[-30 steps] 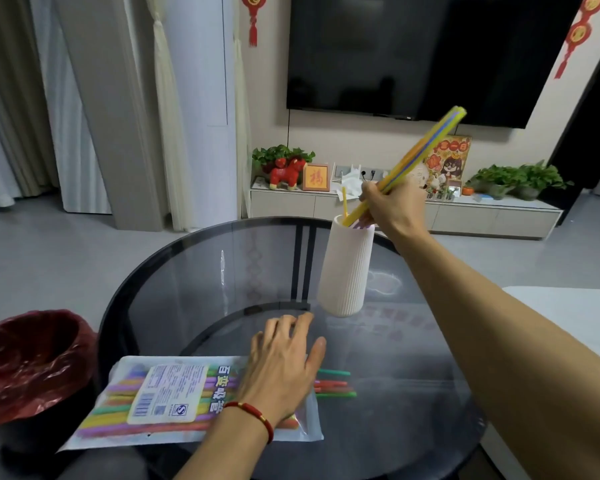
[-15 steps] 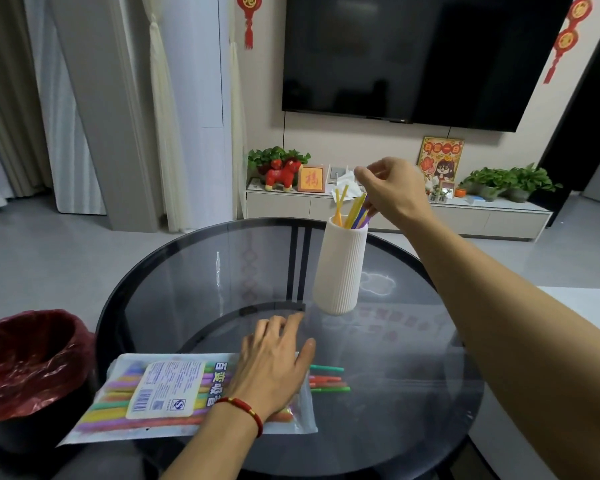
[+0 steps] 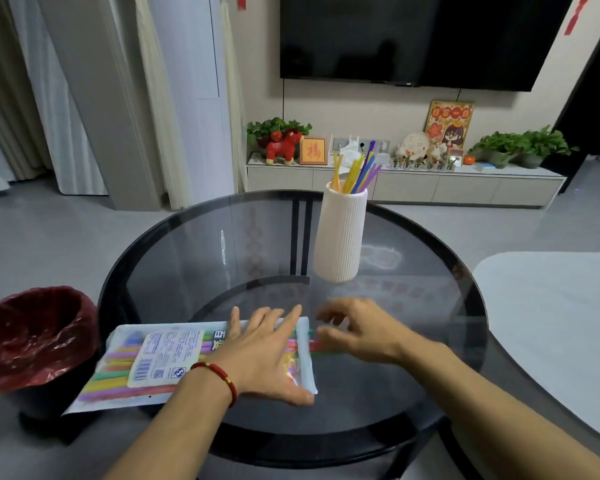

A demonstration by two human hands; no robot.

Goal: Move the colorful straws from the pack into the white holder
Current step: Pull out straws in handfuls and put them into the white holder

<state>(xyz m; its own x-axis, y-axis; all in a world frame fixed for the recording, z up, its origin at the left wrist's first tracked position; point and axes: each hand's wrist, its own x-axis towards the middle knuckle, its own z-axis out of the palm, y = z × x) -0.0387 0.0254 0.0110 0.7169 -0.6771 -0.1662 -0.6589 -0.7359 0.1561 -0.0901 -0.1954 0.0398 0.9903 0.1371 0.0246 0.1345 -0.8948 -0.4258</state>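
1. The clear plastic pack of colourful straws (image 3: 160, 362) is being pinned flat on the round dark glass table (image 3: 194, 258) by the left hand (image 3: 267, 358), fingers spread straight, presumably so it cannot slide while straws are drawn out.
2. The right hand (image 3: 361, 336) is being held at the pack's open end, fingers loosely curled over the protruding straw tips (image 3: 321, 346); whether any straw is pinched cannot be told through the blur.
3. The ribbed white holder (image 3: 340, 237) is being kept upright well beyond the pack, with yellow, blue and purple straws (image 3: 359, 171) leaning inside it.
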